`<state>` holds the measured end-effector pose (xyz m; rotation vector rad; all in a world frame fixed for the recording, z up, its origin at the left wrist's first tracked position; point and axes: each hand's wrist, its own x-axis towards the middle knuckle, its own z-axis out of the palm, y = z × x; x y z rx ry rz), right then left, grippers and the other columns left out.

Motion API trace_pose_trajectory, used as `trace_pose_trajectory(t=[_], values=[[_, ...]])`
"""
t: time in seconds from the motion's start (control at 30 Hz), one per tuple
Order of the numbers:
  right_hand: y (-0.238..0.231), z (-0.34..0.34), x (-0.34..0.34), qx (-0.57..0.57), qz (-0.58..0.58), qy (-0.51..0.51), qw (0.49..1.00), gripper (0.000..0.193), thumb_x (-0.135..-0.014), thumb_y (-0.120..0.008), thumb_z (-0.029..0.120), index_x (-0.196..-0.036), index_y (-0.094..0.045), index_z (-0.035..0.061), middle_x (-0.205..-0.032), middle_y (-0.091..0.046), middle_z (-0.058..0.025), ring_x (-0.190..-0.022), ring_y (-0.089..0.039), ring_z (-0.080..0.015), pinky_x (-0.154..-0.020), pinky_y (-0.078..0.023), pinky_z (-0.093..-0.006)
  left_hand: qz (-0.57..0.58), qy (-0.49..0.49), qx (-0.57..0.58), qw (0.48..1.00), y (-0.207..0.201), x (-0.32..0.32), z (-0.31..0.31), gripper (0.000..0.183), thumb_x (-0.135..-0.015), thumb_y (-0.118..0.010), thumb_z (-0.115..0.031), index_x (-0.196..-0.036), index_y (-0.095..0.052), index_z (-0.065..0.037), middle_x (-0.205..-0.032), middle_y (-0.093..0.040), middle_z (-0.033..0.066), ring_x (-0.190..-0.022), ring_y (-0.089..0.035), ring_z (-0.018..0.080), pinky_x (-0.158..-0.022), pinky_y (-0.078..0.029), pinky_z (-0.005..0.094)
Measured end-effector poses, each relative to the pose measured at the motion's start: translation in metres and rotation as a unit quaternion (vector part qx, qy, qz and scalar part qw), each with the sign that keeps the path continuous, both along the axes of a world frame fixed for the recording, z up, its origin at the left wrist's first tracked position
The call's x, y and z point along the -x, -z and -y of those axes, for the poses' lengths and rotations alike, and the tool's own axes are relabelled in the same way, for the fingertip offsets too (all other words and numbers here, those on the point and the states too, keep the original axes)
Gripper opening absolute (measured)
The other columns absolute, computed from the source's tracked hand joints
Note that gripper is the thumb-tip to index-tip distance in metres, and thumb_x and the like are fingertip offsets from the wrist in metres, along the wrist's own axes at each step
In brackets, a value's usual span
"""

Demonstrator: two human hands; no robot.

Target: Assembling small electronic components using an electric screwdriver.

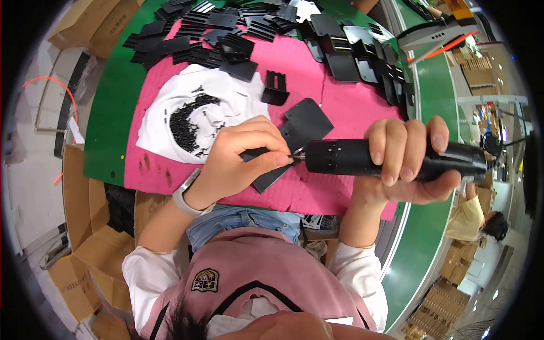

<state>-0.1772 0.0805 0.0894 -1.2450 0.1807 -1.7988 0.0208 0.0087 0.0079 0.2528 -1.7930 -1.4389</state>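
In the head view, with the right hand (pixel 395 148), wrapping fingers around a smooth, black, cylindrical power driver (pixel 340 157), pointing its slim metal bit (pixel 298 156) leftward. With the left hand (pixel 243 153), pinching fingers narrowly at the bit's tip, hiding anything between, over a flat, angular black piece (pixel 309 123) lying on pink sheeting (pixel 351 107). Nearby, spreading crumpled white cloth (pixel 161 105) beneath tiny black screws (pixel 184 126).

So my counter (pixel 107 141) is green, open cardboard boxes (pixel 84 258) are crammed along my left with an orange cord (pixel 68 90) curving nearby, and past the long green strip (pixel 440 130) on my right there's stacked cartons (pixel 439 309).
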Motion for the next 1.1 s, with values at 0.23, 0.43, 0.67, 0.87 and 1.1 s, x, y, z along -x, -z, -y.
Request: trace_pose_trajectory(t=[0.23, 0.43, 0.67, 0.87, 1.1], values=[[-0.001, 0.008, 0.002, 0.006, -0.162, 0.073, 0.984, 0.042, -0.087, -0.057, 0.043, -0.108, -0.044, 0.0085, -0.065, -0.050, -0.0012, -0.049, -0.048, -0.0134, -0.056, -0.041, -0.0309, 0.136, -0.159, 0.057, 0.976, -0.004, 0.005, -0.009, 0.033, -0.082, -0.068, -0.027, -0.099, -0.060, 0.000, -0.086, -0.060, 0.0103, -0.080, -0.060, 0.0255, -0.069, -0.047, 0.0324], [0.005, 0.011, -0.015, -0.066, -0.167, 0.093, 0.979, 0.040, -0.084, -0.061, 0.033, -0.107, -0.044, 0.0055, -0.066, -0.052, -0.0050, -0.049, -0.047, -0.0146, -0.049, -0.039, -0.0300, 0.195, -0.193, 0.095, 0.957, 0.012, 0.008, -0.010, 0.018, -0.084, -0.064, -0.013, -0.096, -0.059, -0.001, -0.075, -0.059, 0.0113, -0.064, -0.059, 0.0250, -0.058, -0.046, 0.0325], [0.000, 0.015, -0.019, -0.066, -0.196, 0.095, 0.974, 0.040, -0.083, -0.063, 0.030, -0.107, -0.045, 0.0043, -0.065, -0.051, -0.0049, -0.050, -0.046, -0.0139, -0.047, -0.038, -0.0274, 0.189, -0.148, -0.080, 0.967, 0.003, 0.009, -0.008, 0.015, -0.079, -0.068, -0.002, -0.087, -0.055, 0.000, -0.060, -0.055, 0.0070, -0.049, -0.052, 0.0121, -0.047, -0.038, 0.0257], [-0.002, 0.013, -0.025, -0.078, -0.175, 0.083, 0.978, 0.041, -0.082, -0.063, 0.031, -0.107, -0.045, 0.0046, -0.065, -0.051, -0.0045, -0.049, -0.046, -0.0134, -0.046, -0.037, -0.0277, 0.149, -0.144, -0.068, 0.976, 0.003, 0.008, -0.009, 0.017, -0.080, -0.067, 0.001, -0.081, -0.050, -0.001, -0.060, -0.048, -0.0028, -0.050, -0.039, 0.0003, -0.046, -0.029, 0.0186], [0.000, 0.015, -0.029, -0.091, -0.180, 0.084, 0.976, 0.040, -0.082, -0.062, 0.031, -0.106, -0.044, 0.0044, -0.063, -0.050, -0.0045, -0.047, -0.044, -0.0132, -0.045, -0.036, -0.0272, 0.150, -0.141, -0.096, 0.974, 0.004, 0.007, -0.008, 0.023, -0.079, -0.068, 0.002, -0.076, -0.045, -0.002, -0.058, -0.042, -0.0035, -0.050, -0.036, -0.0006, -0.045, -0.026, 0.0193]])
